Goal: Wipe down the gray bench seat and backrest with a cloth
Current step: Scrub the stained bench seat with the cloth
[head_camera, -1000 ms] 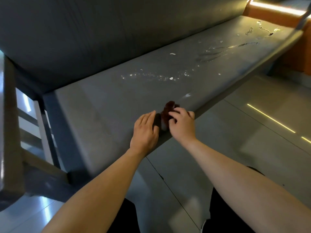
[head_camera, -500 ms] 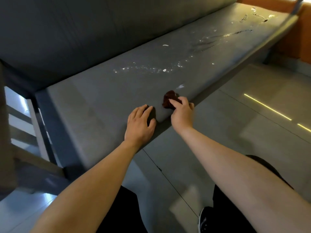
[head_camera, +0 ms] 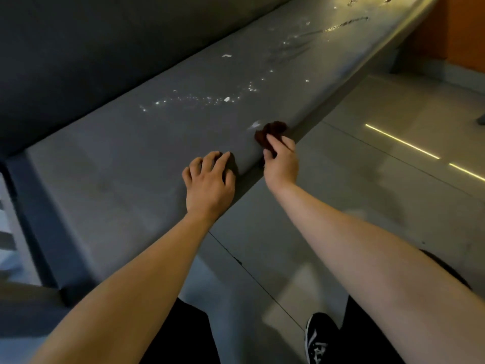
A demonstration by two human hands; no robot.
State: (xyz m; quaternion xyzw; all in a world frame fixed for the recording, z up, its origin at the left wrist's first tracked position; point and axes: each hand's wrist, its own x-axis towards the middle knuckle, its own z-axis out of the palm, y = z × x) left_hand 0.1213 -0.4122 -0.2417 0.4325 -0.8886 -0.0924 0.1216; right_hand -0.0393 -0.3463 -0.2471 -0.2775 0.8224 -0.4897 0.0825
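A person leaning over a gray bench seat grips a bunched dark reddish-brown cloth in the right hand, thumb and curled fingers clamped on its near end, at the seat's rounded front edge. The left hand rests palm-down on the seat just to the left, fingers apart and slightly bent, holding nothing. A second ago the two hands were huddled together over the cloth. Since then the left has let go and settled on the seat as a brace, while the right has drawn the cloth a little way along the front edge, so the hands now sit near each other but clear apart. That suggests the cloth has been gathered and a one-handed wiping stroke is just getting under way. Most of the job looks to lie ahead: a trail of white flecks and glinting droplets crosses the middle of the seat beyond the cloth, one pale fleck lies just beside it, and smeared streaks catch the light toward the far end. The dark backrest rises behind in deep shadow, where it is hard to tell whether it is soiled. A black shoe stands on the tiled floor below, which carries two lit strips.
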